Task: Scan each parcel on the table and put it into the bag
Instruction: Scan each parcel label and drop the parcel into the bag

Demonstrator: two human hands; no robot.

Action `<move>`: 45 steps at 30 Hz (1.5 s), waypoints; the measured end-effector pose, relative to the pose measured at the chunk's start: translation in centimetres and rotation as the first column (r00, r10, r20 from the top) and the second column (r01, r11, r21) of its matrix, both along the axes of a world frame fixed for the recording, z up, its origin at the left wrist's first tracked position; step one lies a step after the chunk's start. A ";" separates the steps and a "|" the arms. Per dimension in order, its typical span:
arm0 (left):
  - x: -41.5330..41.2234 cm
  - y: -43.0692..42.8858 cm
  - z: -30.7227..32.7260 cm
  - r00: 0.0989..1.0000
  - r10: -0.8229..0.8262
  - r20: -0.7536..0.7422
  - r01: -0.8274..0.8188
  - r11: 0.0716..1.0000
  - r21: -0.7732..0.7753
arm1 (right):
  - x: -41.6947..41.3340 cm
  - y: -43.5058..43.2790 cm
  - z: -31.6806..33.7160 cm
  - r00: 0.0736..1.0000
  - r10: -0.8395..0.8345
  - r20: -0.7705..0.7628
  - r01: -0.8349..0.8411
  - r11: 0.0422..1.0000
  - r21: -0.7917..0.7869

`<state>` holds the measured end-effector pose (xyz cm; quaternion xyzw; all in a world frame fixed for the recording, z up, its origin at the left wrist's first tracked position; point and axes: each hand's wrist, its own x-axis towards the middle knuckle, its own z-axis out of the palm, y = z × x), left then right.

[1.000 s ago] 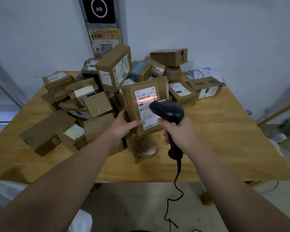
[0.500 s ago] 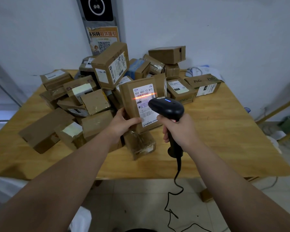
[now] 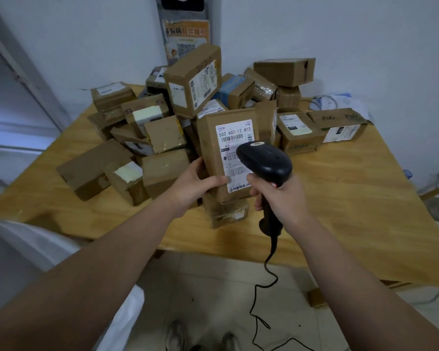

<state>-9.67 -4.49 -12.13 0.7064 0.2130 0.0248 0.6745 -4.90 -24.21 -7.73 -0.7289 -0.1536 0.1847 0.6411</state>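
1. Tiled floor (image 3: 302,312) is closest, with a pair of shoes (image 3: 175,335), a black cable (image 3: 257,300) snaking across it and a white bag (image 3: 48,247) slumped at the lower left.
2. Next up, the right hand (image 3: 281,198) has its fingers wrapped tight round the handle of a black scanner (image 3: 266,160), whose head sits right in front of the parcel's label.
3. Then the left hand (image 3: 198,181) grips the parcel (image 3: 213,148) by its lower left edge, thumb across the front. It's held upright over the near part of the table, just above a small taped box (image 3: 228,214).
4. That label (image 3: 235,138) reads "502 602-12 812" with a barcode underneath; the smaller print is too blurry to read.
5. Behind that, the wooden table (image 3: 340,198) carries a messy pile of cardboard boxes (image 3: 162,138). One P&G box (image 3: 340,122) on the right has "P&G" on its top twice.
6. Way back on the wall there's an orange poster (image 3: 186,39), text unreadable.
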 end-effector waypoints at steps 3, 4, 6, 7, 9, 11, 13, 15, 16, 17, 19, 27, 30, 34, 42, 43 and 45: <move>-2.4 0.1 -0.7 0.998 0.061 0.020 -0.060 0.997 -0.040 | -0.9 0.9 -0.8 1.000 0.020 -0.003 -0.020 1.000 -0.016; -3.3 0.2 -0.9 0.996 0.083 0.027 -0.081 0.995 -0.063 | -1.5 1.3 -0.9 1.000 0.028 0.000 -0.028 0.999 -0.018; -5.5 0.4 -1.3 0.992 0.127 0.021 -0.125 0.989 -0.076 | -3.0 2.1 -1.3 0.998 0.062 -0.007 -0.062 0.998 -0.003; -6.7 0.6 -1.4 0.989 0.151 0.013 -0.149 0.987 -0.062 | -4.0 2.6 -1.4 0.996 0.086 -0.014 -0.086 0.996 0.009; -9.7 1.3 -1.4 0.982 0.188 0.014 -0.187 0.982 -0.028 | -6.4 3.7 -1.7 0.989 0.145 -0.021 -0.145 0.989 0.022; -13.3 2.3 -1.7 0.979 0.201 0.027 -0.201 0.980 0.005 | -9.1 5.0 -2.3 0.980 0.196 -0.024 -0.196 0.980 0.019; -17.5 3.9 -2.6 0.973 0.231 0.015 -0.231 0.972 0.048 | -12.1 6.6 -3.5 0.974 0.224 -0.028 -0.223 0.974 0.038; -22.5 5.8 -4.1 0.963 0.269 -0.006 -0.269 0.962 0.055 | -15.3 8.6 -5.3 0.969 0.246 -0.031 -0.244 0.968 0.064; -25.1 6.7 -4.9 0.957 0.289 -0.033 -0.286 0.956 0.057 | -16.9 9.7 -6.4 0.966 0.254 -0.038 -0.251 0.966 0.068; -27.7 7.8 -5.9 0.949 0.307 -0.069 -0.303 0.951 0.066 | -18.5 10.8 -7.6 0.964 0.262 -0.050 -0.258 0.964 0.061; -32.6 9.5 -8.2 0.916 0.368 -0.158 -0.358 0.930 0.086 | -21.4 13.1 -10.3 0.954 0.291 -0.077 -0.290 0.957 0.031; -43.1 14.4 -19.4 0.717 0.478 -0.507 -0.466 0.870 0.162 | -27.1 21.4 -21.5 0.821 0.569 0.045 -0.458 0.704 -0.542; -43.7 16.9 -26.0 0.600 0.465 -0.650 -0.424 0.875 0.234 | -27.4 23.7 -25.6 0.748 0.662 0.040 -0.385 0.484 -0.786; -43.4 19.5 -33.5 0.432 0.495 -0.754 -0.491 0.830 0.264 | -26.0 27.3 -29.6 0.707 0.705 0.044 -0.368 0.420 -0.830; -41.2 22.8 -47.5 0.333 0.457 -0.824 -0.679 0.723 0.127 | -24.9 29.6 -36.2 0.460 0.790 0.405 0.048 0.433 -0.900; -40.7 23.1 -48.9 0.320 0.468 -0.824 -0.710 0.694 0.118 | -24.6 29.4 -36.6 0.430 0.766 0.477 0.090 0.490 -0.867; -39.5 23.7 -52.5 0.293 0.483 -0.825 -0.734 0.666 0.129 | -23.7 29.0 -37.6 0.365 0.701 0.612 0.169 0.597 -0.784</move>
